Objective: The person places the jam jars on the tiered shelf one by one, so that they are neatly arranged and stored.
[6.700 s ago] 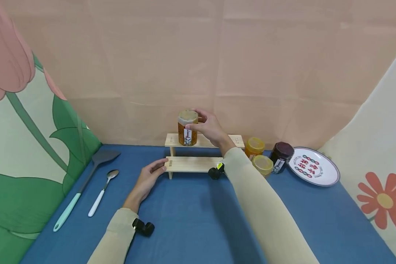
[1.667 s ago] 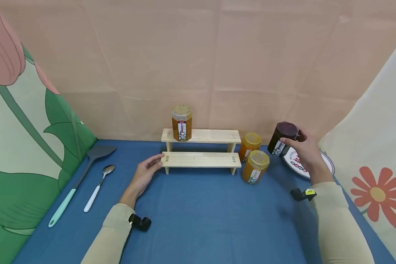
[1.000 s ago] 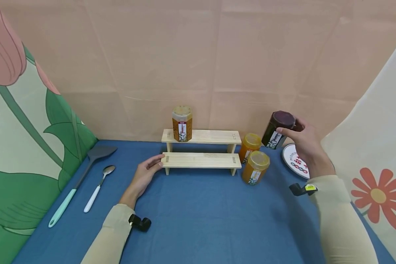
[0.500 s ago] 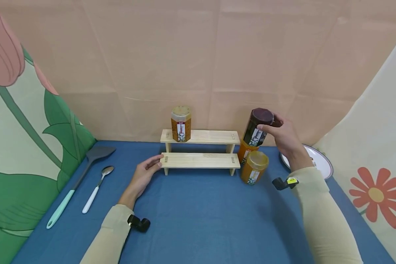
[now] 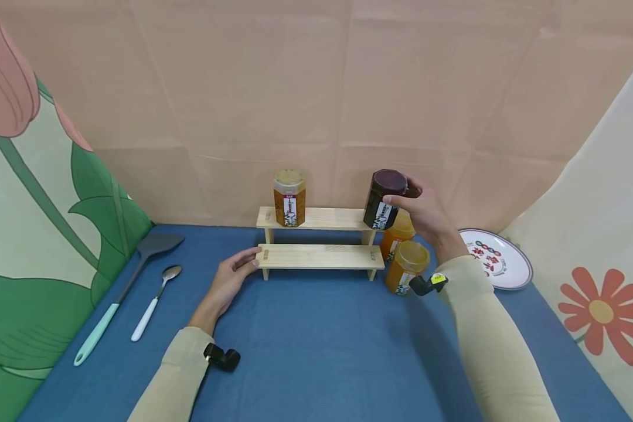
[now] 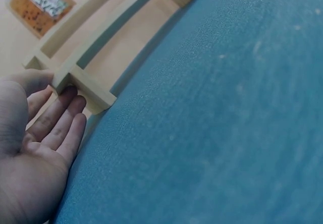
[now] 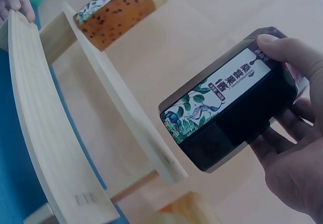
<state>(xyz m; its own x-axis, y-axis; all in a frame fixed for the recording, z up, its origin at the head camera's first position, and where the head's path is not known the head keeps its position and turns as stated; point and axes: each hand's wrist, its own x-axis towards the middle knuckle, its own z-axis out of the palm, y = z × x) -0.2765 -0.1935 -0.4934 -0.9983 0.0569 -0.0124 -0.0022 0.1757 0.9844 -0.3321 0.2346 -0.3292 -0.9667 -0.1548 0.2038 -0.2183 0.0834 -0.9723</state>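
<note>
Presently clamped round the dark jar [image 5: 380, 208] with thumb and fingers of the right hand [image 5: 424, 211], thumb near the lid, remaining fingers on the far side. Held over the right end of the upper shelf [image 5: 327, 218], seemingly just clear of the wood, judging by the right wrist view. Pointing lid up, base down; long axis from lid to base, near upright, leaning slightly to the right in the head view. Showing the label [image 7: 222, 95] toward the front.

Main risk, by judgement: setting down half past the shelf end, from stopping short of the wood on the way left. Likely then to tip onto the rear amber jar [image 5: 397, 235], just beside and below. Also possible: landing on one edge of the base and rocking, because of the lean.

Farther out, pinched lightly at the front left end of the rack [image 5: 316, 256] between thumb and fingers of the left hand [image 5: 233, 280]. Could shift or tip the rack with a hard landing at the right, if steadied too loosely. Also noted: speckled jar [image 5: 290, 199] upright on the same shelf, well left; front amber jar [image 5: 408, 265] on the tabletop [image 5: 316, 357], near the rack.
</note>
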